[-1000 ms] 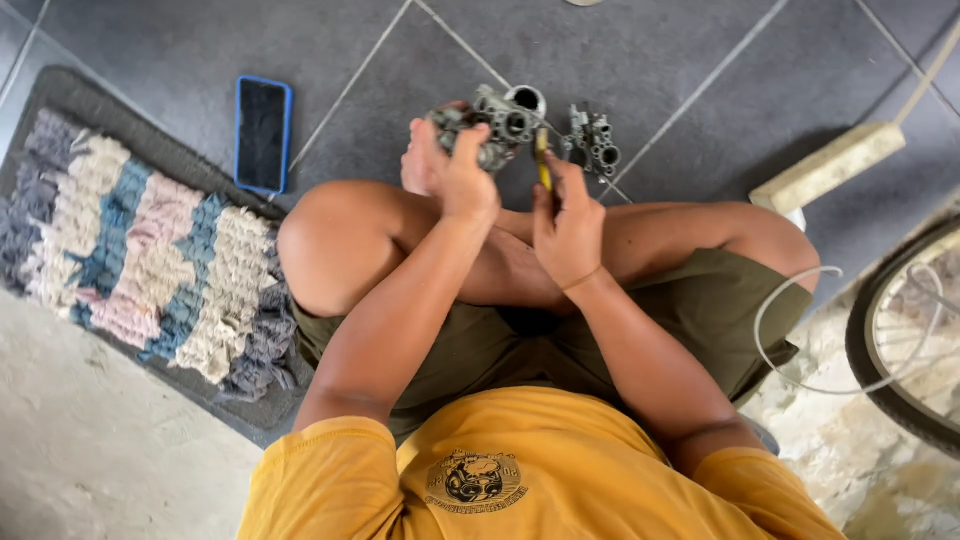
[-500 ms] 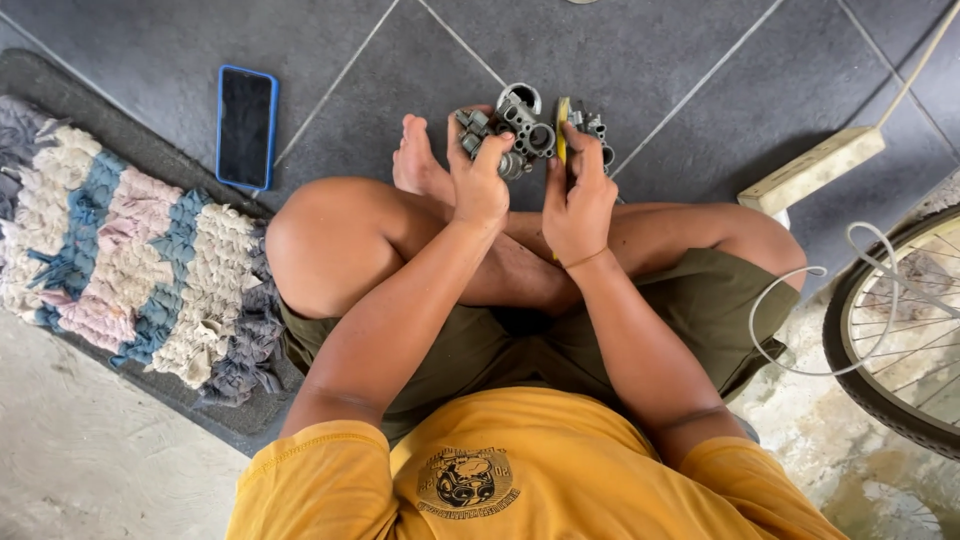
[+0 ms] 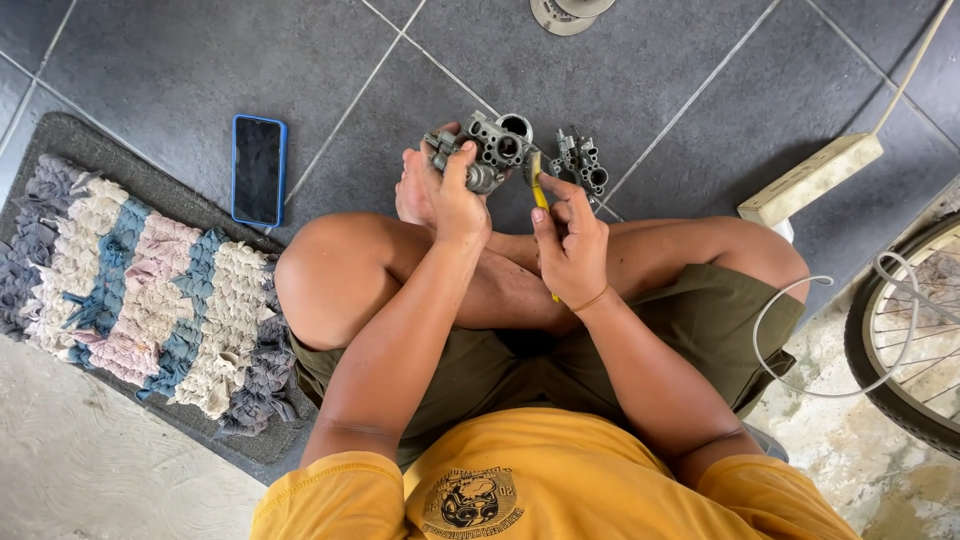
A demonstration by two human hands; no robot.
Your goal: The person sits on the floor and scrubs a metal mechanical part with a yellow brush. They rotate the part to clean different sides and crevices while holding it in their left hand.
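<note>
Seated cross-legged on grey floor tiles [image 3: 650, 90], seen from above, yellow shirt [image 3: 560, 480] and olive shorts [image 3: 700, 330] at the bottom of the view

Left hand [image 3: 455, 195] wrapped tight around a grey metal engine part [image 3: 490, 150], fingers curled over its near side, thumb on top; part held up just above the bare foot [image 3: 410, 190], in front of the crossed shins

Right hand [image 3: 572, 245] closed around a yellow-handled tool [image 3: 540, 190], handle running down through the palm, tip up against the right side of the engine part, touching or almost touching, cannot tell which

Second grey metal part [image 3: 582, 165] on the tiles just behind the right hand, near the held one but apart from it

Blue-cased phone [image 3: 259, 168] flat on the tiles to the left, screen dark, just beside the edge of a striped rag rug [image 3: 140, 300] on a dark mat

Cream power strip [image 3: 810, 180] lying to the right with its cord running up and away; loop of white wire [image 3: 830, 340] by the right knee; bicycle wheel [image 3: 915, 330] at the right edge; round metal discs [image 3: 560, 12] at the top edge, partly cut off
</note>
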